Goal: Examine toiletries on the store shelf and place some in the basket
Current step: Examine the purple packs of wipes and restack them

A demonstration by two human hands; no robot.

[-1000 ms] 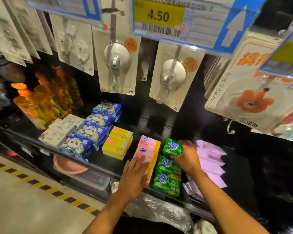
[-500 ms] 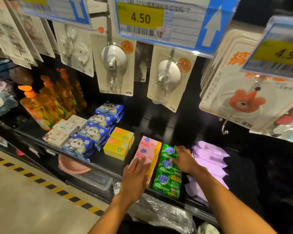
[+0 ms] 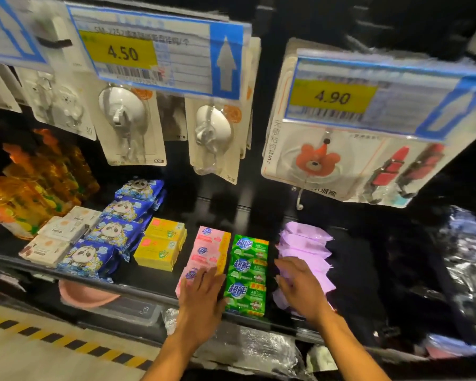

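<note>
Toiletries are laid out in rows on the dark shelf (image 3: 149, 279), as seen in the head view. Green soap packs (image 3: 248, 273) lie in a file of three running front to back. Pink soap packs (image 3: 210, 244) touch them on the left, and purple packs (image 3: 305, 240) lie just beside them on the right. The left hand (image 3: 201, 295) is laid flat on the front pink pack, fingers straight, with nothing gripped. The right hand (image 3: 300, 288) is spread loosely over the front purple packs, its fingertips reaching towards the green row, and nothing is held by it either. No basket is shown in this view.

The step in hand is judged to be choosing and examining, with nothing yet taken. For a clean pick, one pack should be pinched by its long edges rather than its glossy face. It should be lifted straight up so that its neighbours are not dragged over the front lip. The flat left hand may be used to steady the pink stack. The purple wrappers look soft and loosely stacked, so they are likely to slide if brushed.
</note>
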